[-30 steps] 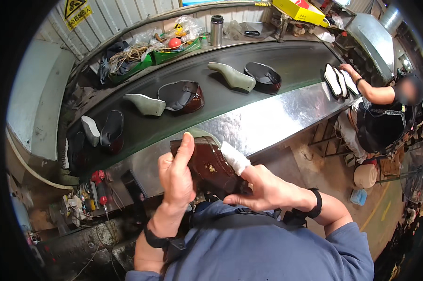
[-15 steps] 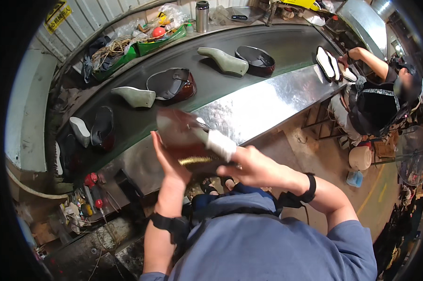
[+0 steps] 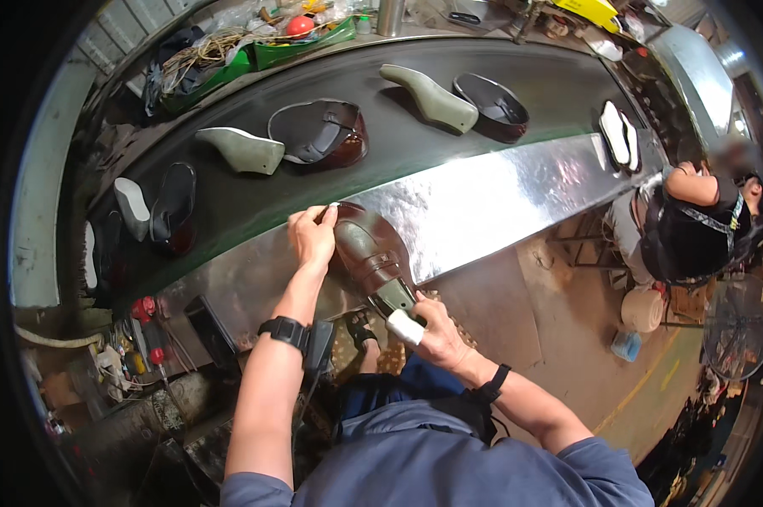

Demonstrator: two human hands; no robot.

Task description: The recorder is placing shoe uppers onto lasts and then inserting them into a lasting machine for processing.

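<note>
In front of me is a brown leather shoe (image 3: 368,238), its toe pointing away and a green shoe last (image 3: 392,296) showing in its opening. My left hand (image 3: 314,238) is closed at the toe, with fingertips on the rim. My right hand (image 3: 443,340) grips the heel end. A white wrapped piece (image 3: 405,328) lies against its fingers; whether this is a wrapped finger or a separate thing I cannot tell. Beyond, on the dark belt, are a green last (image 3: 239,149) beside a dark shoe upper (image 3: 321,133), and another last (image 3: 430,100) beside an upper (image 3: 493,108).
A shiny metal ledge (image 3: 483,198) runs along the belt's near side. White-soled pieces (image 3: 620,137) lie at its right end, near a seated person (image 3: 703,215). Green trays (image 3: 301,46) of clutter stand behind the belt. Red-handled tools (image 3: 145,309) are at the left.
My left hand has gone from an open palm beside the shoe to closing on its toe. The shoe has turned upper side up. The other person's arm has drawn back from the soled pieces.
</note>
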